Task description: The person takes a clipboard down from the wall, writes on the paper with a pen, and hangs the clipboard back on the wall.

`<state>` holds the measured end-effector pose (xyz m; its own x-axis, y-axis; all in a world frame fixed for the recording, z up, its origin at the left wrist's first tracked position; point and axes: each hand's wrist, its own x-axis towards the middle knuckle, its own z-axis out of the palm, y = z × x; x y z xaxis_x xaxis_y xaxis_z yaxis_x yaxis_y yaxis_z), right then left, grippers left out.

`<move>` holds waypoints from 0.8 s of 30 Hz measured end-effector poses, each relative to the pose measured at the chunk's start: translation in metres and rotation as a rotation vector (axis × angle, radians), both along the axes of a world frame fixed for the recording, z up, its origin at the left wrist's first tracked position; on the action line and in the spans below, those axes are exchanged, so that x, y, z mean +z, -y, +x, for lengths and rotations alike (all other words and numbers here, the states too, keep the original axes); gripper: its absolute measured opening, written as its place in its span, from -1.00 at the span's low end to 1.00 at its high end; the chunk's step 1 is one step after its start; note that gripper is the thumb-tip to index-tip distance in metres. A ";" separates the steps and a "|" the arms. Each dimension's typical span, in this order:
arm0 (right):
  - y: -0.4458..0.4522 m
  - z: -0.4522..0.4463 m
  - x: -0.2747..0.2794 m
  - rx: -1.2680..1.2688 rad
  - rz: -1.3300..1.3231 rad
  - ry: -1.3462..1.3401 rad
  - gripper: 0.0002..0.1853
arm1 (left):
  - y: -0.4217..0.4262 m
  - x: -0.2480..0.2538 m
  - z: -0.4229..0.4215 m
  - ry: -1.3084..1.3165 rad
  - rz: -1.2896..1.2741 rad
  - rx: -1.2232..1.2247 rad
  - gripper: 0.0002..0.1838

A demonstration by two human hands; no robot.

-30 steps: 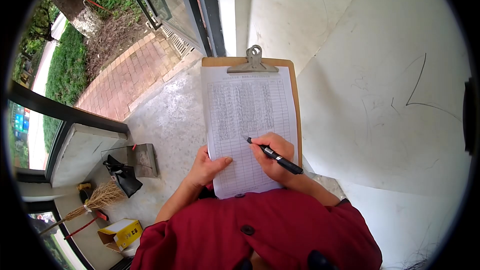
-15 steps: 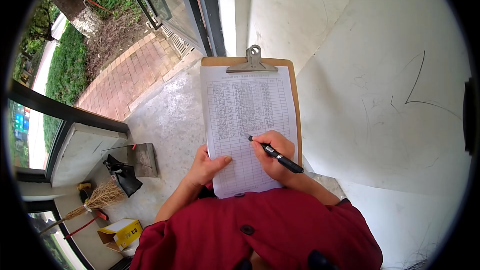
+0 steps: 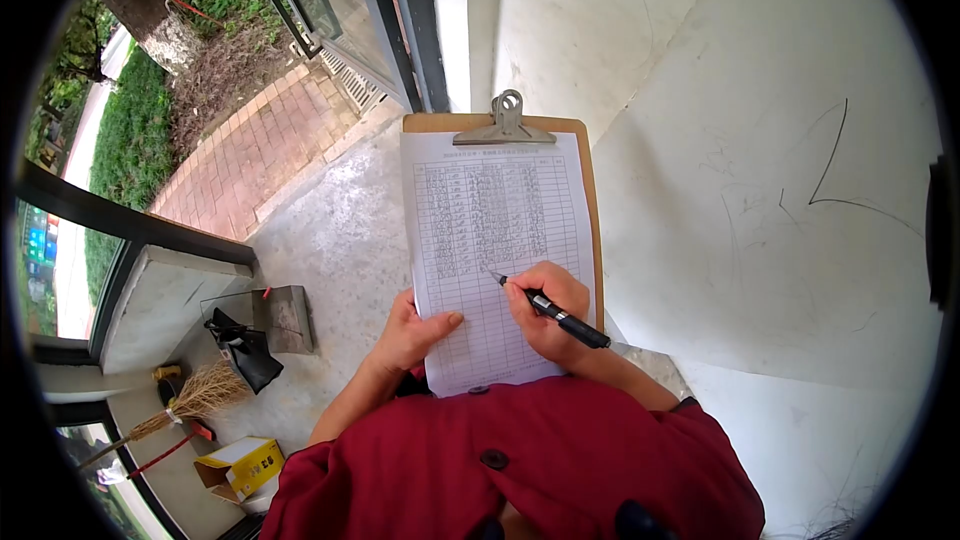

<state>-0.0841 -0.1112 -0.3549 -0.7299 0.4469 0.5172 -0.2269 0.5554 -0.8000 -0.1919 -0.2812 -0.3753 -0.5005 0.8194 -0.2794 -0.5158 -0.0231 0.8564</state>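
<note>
A brown clipboard [image 3: 596, 230] with a metal clip [image 3: 506, 124] at its top is held before my body. Under the clip lies a printed table sheet [image 3: 500, 335], its upper rows filled with handwriting and its lower rows blank. My left hand [image 3: 412, 332] grips the left edge of the board, thumb on top of the paper and fingers hidden behind. My right hand [image 3: 548, 308] rests on the sheet, closed around a black pen [image 3: 562, 316] whose tip points at the lowest written row.
An open glass door [image 3: 345, 10] leads onto a brick path [image 3: 265, 155]. At lower left are a metal dustpan [image 3: 285, 318], a black bag [image 3: 248, 352], a straw broom [image 3: 205, 392] and a yellow box [image 3: 245, 468]. A marked white wall [image 3: 760, 270] stands to the right.
The pen and my right hand have shifted very slightly on the sheet. My left hand and the clipboard stay in place.
</note>
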 end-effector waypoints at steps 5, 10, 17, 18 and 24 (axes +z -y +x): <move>0.000 0.000 -0.001 -0.021 -0.024 0.003 -0.91 | -0.002 0.000 0.002 0.006 -0.023 0.018 -0.58; 0.000 0.001 0.001 -0.012 -0.035 0.005 -0.91 | 0.000 -0.002 0.003 0.015 -0.031 0.018 -0.59; 0.000 0.003 0.000 -0.025 -0.068 -0.006 -0.90 | 0.000 0.000 0.005 0.009 -0.015 0.019 -0.60; 0.001 0.003 -0.001 -0.033 -0.065 0.000 -0.90 | 0.000 -0.001 0.005 0.009 -0.015 0.016 -0.60; 0.001 0.006 0.000 -0.034 -0.054 0.006 -0.90 | 0.000 0.001 0.007 0.018 -0.038 0.009 -0.60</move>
